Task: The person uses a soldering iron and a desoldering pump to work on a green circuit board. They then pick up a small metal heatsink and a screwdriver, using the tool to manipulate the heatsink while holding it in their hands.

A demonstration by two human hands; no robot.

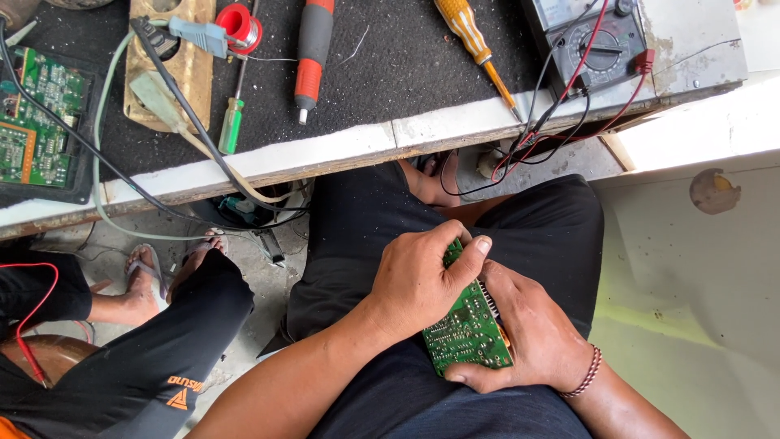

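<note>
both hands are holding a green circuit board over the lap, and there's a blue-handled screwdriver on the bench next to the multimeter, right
Not quite: the screwdriver next to the multimeter has a yellow-orange handle, not blue, as the head view shows. The rest stands: the left hand and right hand hold the green circuit board over the lap.

Both forearms come in from the bottom edge and meet over the lap. The left hand point(418, 284) lies on top, knuckles up, fingers curled over and the thumb stretched out to the right with its tip raised. The right hand point(532, 333) sits beneath and to the right, palm turned upward, fingers cupped in a closed grip, thumb lying along the lower edge. A beaded band circles the right wrist.
</note>
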